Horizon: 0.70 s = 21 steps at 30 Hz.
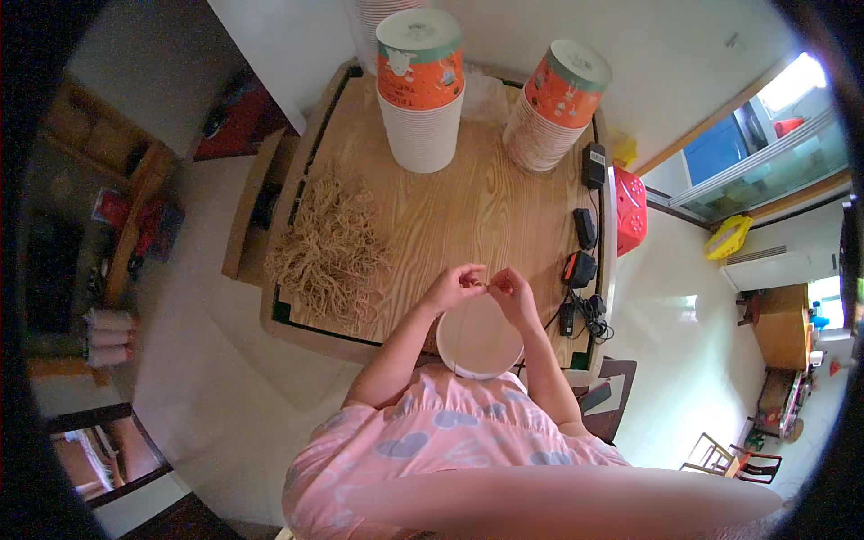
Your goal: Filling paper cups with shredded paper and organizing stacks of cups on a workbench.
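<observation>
Over a round white paper bowl [478, 342] at the wooden table's [468, 216] near edge, the left hand [456, 286] and right hand [511, 290] pinch a thin tan strand [487, 285] between closed fingertips; loosened, it could drop past the bowl.

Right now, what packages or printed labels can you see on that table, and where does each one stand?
Left cup stack: far side of the wooden table, tall white paper cups, top one with an orange printed band, teal edge and lid.
Right cup stack: far right, leaning, white ribbed cups with an orange printed top.
No signs or screens show.
</observation>
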Each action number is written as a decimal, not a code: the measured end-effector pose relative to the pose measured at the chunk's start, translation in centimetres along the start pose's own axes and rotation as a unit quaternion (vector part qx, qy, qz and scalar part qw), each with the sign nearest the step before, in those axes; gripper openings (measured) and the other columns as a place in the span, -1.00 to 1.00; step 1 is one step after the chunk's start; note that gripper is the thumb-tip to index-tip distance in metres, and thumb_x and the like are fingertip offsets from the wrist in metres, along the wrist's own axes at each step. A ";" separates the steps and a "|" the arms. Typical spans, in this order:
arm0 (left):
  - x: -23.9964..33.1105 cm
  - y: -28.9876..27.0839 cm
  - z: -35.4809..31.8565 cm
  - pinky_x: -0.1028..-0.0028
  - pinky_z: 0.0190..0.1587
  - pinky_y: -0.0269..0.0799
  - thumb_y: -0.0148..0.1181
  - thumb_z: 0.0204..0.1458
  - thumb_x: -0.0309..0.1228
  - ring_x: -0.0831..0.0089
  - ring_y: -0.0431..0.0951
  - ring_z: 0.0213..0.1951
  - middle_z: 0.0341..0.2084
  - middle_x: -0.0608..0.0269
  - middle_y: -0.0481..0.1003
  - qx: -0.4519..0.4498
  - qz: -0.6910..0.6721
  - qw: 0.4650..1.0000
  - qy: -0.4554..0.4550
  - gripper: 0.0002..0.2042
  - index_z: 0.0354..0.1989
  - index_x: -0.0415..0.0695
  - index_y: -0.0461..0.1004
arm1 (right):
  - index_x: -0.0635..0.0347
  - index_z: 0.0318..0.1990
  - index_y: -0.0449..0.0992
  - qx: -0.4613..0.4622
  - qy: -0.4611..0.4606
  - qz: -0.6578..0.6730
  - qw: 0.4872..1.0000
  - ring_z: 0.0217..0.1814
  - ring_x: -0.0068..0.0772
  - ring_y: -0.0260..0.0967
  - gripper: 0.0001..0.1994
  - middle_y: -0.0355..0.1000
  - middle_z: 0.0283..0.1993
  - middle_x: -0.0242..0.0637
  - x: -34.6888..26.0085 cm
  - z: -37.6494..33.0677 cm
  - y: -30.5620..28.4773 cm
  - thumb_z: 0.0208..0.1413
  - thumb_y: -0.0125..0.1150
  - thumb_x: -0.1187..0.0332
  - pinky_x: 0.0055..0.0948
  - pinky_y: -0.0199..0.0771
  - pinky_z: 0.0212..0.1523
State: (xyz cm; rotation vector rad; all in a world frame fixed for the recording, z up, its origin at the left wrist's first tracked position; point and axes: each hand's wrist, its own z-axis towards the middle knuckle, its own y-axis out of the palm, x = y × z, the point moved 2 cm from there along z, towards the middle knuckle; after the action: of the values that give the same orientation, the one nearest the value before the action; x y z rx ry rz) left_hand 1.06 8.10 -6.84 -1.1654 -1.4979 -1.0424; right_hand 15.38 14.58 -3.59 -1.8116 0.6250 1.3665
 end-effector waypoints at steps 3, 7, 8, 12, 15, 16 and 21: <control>-0.4 0.3 0.3 0.60 -0.30 0.38 0.19 -0.13 -0.52 0.62 0.44 -0.42 -0.44 0.34 0.49 -0.050 -0.022 0.999 -0.005 -0.77 -0.23 -0.22 0.46 | 0.26 -0.45 0.33 0.003 -0.009 0.005 1.000 -0.46 -0.60 0.22 -0.88 0.33 -0.52 -0.36 -0.5 -0.1 0.1 -0.12 0.18 0.54 -0.56 0.28 -0.42; -0.6 0.2 0.5 0.57 -0.29 0.41 0.20 -0.14 -0.50 0.60 0.47 -0.41 -0.47 0.27 0.51 -0.054 0.003 0.999 -0.004 -0.83 -0.32 -0.24 0.50 | 0.24 -0.46 0.33 0.014 -0.019 0.013 1.000 -0.47 -0.59 0.22 -0.88 0.31 -0.54 -0.37 0.3 0.1 0.0 -0.12 0.18 0.54 -0.55 0.28 -0.43; -0.6 0.2 0.6 0.57 -0.29 0.41 0.20 -0.14 -0.50 0.60 0.47 -0.41 -0.47 0.27 0.51 -0.055 0.003 0.998 -0.004 -0.83 -0.32 -0.24 0.50 | 0.24 -0.46 0.33 0.015 -0.013 0.013 1.000 -0.47 -0.59 0.22 -0.88 0.32 -0.54 -0.37 0.5 0.0 0.0 -0.12 0.18 0.54 -0.55 0.28 -0.43; -0.3 0.2 0.7 0.53 -0.32 0.41 0.17 -0.15 -0.51 0.51 0.51 -0.43 -0.50 0.22 0.52 -0.009 0.096 0.995 -0.004 -0.87 -0.38 -0.23 0.51 | 0.24 -0.46 0.33 0.005 -0.010 0.009 1.000 -0.48 -0.58 0.21 -0.88 0.32 -0.53 -0.37 0.8 0.1 0.2 -0.12 0.18 0.54 -0.56 0.27 -0.43; 1.5 0.8 0.3 0.49 -0.38 0.43 0.19 -0.20 -0.46 0.43 0.53 -0.48 -0.56 0.15 0.52 0.023 0.197 0.980 0.031 -0.87 -0.44 -0.19 0.52 | 0.23 -0.45 0.33 0.012 -0.017 0.051 0.998 -0.49 -0.59 0.19 -0.88 0.30 -0.53 -0.39 1.1 0.2 0.4 -0.12 0.17 0.55 -0.57 0.25 -0.44; 1.9 0.9 0.2 0.47 -0.38 0.43 0.19 -0.22 -0.44 0.39 0.53 -0.49 -0.56 0.14 0.51 0.033 0.238 0.970 0.047 -0.87 -0.46 -0.18 0.52 | 0.23 -0.45 0.33 0.012 -0.017 0.051 0.998 -0.49 -0.59 0.19 -0.88 0.30 -0.53 -0.39 1.0 0.1 0.4 -0.12 0.17 0.55 -0.57 0.25 -0.44; 1.1 1.0 -0.1 0.46 -0.41 0.43 0.19 -0.22 -0.43 0.37 0.53 -0.52 -0.60 0.16 0.50 0.062 0.223 0.971 0.052 -0.88 -0.47 -0.17 0.51 | 0.23 -0.40 0.31 0.012 -0.021 0.011 1.000 -0.45 -0.72 0.18 -0.87 0.26 -0.51 -0.49 0.2 -0.2 0.3 -0.12 0.12 0.58 -0.68 0.21 -0.45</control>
State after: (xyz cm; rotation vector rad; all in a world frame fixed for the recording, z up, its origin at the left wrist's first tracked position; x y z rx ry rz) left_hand 1.96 8.38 -5.63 -1.2607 -1.1299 -0.6813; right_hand 15.36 14.26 -3.81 -1.7576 0.6371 1.4029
